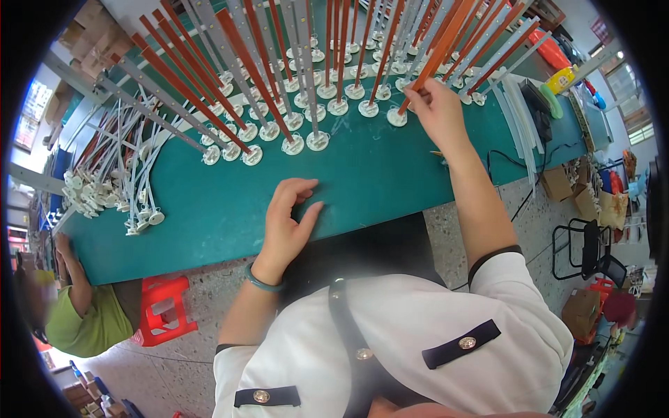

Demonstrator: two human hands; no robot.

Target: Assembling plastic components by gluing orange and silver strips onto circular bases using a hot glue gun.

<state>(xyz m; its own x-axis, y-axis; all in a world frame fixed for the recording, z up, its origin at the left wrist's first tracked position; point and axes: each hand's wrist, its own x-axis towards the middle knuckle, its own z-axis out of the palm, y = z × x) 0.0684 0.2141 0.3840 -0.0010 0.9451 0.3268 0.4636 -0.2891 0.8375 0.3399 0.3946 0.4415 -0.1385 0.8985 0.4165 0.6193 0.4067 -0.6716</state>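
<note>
My right hand pinches the lower part of an upright orange-brown strip, just above its round white base. That base rests on the green tabletop, at the front of a crowd of similar standing strips. Near the table's front edge, my left hand hovers or rests low over the green top, and I cannot tell whether it touches. Its fingers are curled a little with thumb and forefinger apart, and nothing is in them.
Several grey strips and brown strips stand on white bases across the back. A heap of strips with white ends lies at the left. Long pale strips lie at the right. A co-worker in green sits beside a red stool.
</note>
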